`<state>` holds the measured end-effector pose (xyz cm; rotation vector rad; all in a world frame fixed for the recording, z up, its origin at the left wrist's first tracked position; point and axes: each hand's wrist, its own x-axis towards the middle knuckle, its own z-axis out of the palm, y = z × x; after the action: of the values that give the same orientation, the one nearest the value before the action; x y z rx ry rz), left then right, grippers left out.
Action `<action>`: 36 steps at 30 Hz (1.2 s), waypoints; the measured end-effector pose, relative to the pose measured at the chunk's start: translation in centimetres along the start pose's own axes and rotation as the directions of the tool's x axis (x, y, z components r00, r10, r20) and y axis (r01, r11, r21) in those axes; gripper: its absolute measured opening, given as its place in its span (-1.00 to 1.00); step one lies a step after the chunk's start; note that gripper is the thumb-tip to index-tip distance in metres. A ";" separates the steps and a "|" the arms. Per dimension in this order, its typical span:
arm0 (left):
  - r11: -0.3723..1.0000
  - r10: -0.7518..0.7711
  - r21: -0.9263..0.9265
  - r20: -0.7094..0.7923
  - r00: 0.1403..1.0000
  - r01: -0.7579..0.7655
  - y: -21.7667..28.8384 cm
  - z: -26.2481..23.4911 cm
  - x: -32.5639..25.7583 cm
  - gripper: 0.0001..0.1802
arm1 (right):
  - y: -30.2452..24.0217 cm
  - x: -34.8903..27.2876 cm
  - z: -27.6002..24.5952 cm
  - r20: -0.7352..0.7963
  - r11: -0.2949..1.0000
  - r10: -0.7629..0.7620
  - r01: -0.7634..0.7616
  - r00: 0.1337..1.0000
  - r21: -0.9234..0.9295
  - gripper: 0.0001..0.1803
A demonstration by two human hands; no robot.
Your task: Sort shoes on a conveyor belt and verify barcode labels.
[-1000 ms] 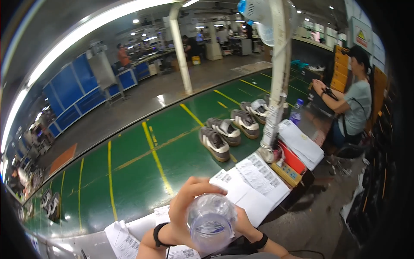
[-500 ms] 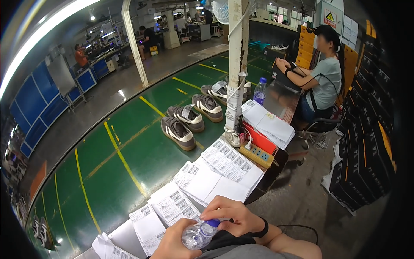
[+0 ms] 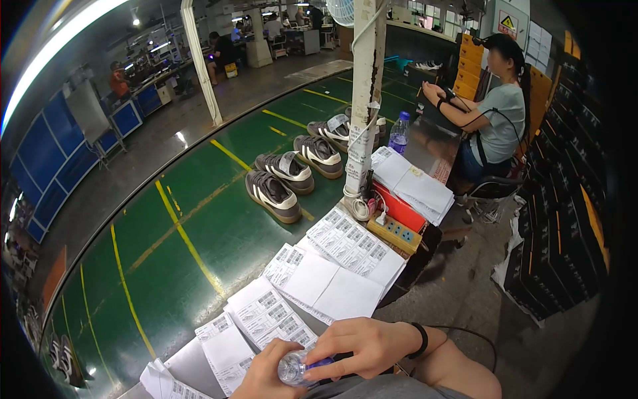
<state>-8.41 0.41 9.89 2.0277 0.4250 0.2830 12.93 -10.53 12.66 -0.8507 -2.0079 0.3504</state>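
Clear plastic bottle (image 3: pixel 296 368) sits low at my lap edge, below the label sheets (image 3: pixel 332 266) on the green belt (image 3: pixel 166 266). My left hand (image 3: pixel 262 376) wraps its body; my right hand (image 3: pixel 362 346) fingers (image 3: pixel 325 367) pinch its blue cap (image 3: pixel 320 364).

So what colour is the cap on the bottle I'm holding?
Blue-purple: the cap sits under the right hand's fingers on the clear plastic bottle, in the head view.
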 end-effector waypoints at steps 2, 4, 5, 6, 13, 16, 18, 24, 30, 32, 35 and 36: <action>1.000 0.000 0.014 -0.004 1.000 0.000 -0.1 -0.1 0.0 -0.33 | -0.1 0.1 0.3 -0.070 0.995 0.013 -0.020 0.997 -0.103 -0.67; 0.998 0.012 0.064 -0.028 1.000 -0.011 -0.1 0.2 0.1 -0.32 | -0.7 0.5 0.1 -0.055 0.964 0.053 -0.065 0.997 -0.259 -0.73; 0.993 0.025 0.117 -0.050 0.998 -0.019 -0.2 0.3 0.1 -0.32 | -0.9 0.6 0.0 -0.048 0.907 0.093 -0.104 0.995 -0.408 -0.76; 0.976 0.096 0.201 -0.037 0.995 -0.086 -0.4 0.3 0.1 -0.30 | -0.5 0.6 0.5 -0.048 0.909 0.093 -0.104 0.995 -0.404 -0.76; 0.885 0.178 0.442 -0.034 0.983 -0.145 -0.7 0.3 -0.1 -0.28 | 1.0 0.1 2.5 -0.122 0.846 -0.120 0.037 0.985 -0.532 -0.71; 0.919 0.172 0.356 0.029 0.985 -0.171 -0.8 -0.2 0.4 -0.27 | 0.9 0.6 2.1 -0.153 0.877 -0.101 0.016 0.983 -0.480 -0.71; 0.940 0.155 0.294 0.081 0.985 -0.173 -0.5 -0.7 0.6 -0.27 | 1.0 0.8 2.0 -0.149 0.898 -0.106 0.031 0.983 -0.439 -0.70; 0.974 0.157 0.106 0.314 0.936 -0.199 -0.7 -1.9 1.0 -0.29 | 0.5 1.8 1.8 0.024 0.758 -0.547 0.507 0.837 -0.409 -0.88; 0.942 0.099 0.291 0.241 0.965 -0.169 -0.5 -1.7 0.7 -0.21 | 1.8 1.8 1.1 0.114 0.712 -0.438 0.422 0.892 -0.561 -0.78; 0.930 0.065 0.354 0.108 0.992 -0.100 -0.4 -1.0 0.2 -0.19 | 2.3 2.5 1.2 0.027 0.754 -0.338 0.287 0.941 -0.591 -0.75; 0.899 0.041 0.438 -0.123 0.992 0.017 -1.0 0.0 0.0 -0.15 | 3.1 3.3 1.5 -0.089 0.770 -0.095 0.016 0.991 -0.638 -0.70; 0.893 0.020 0.449 -0.132 0.991 0.042 -1.4 0.0 0.3 -0.15 | 3.1 3.5 1.7 -0.130 0.735 0.050 -0.125 0.990 -0.666 -0.69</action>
<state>-8.40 1.13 8.67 2.4692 0.6324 0.3378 11.65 -5.73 12.24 -1.3806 -2.0060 -0.4124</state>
